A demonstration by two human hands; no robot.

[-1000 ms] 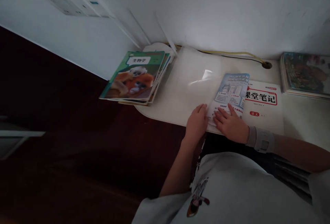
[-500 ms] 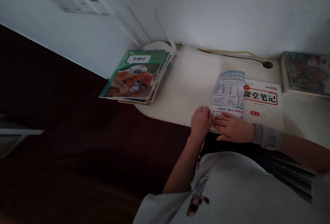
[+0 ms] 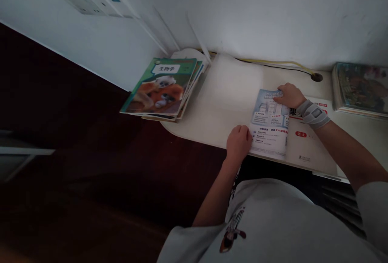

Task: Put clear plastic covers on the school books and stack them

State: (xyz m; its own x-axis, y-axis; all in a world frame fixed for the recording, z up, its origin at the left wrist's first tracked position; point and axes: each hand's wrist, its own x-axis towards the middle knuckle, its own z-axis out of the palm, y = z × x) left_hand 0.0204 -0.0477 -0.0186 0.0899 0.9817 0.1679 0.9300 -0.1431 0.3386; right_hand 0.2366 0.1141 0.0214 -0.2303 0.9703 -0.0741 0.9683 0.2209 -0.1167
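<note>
A white workbook [image 3: 315,150] with red and black title print lies on the table, its blue printed flap [image 3: 269,129] folded over to the left side. At the flap's lower left edge, my left hand [image 3: 239,144] is closed, its fingers curled against the paper's edge. My right hand [image 3: 291,95], with a grey band around the wrist, is at the flap's upper right corner. Its thumb and bent fingers press together on the paper there, and the wrist and forearm cover part of the title.
A stack of textbooks [image 3: 162,89] with a monkey cover overhangs the table's left end, beside a white router [image 3: 186,53] with antennas. More books [image 3: 362,87] lie at the right. A yellow cable [image 3: 273,60] runs along the wall to a cable hole [image 3: 317,77].
My right hand has moved from the flap's lower part up to its top right corner. The flap's curved top now lies flatter. My left hand has stayed at the lower left edge.
</note>
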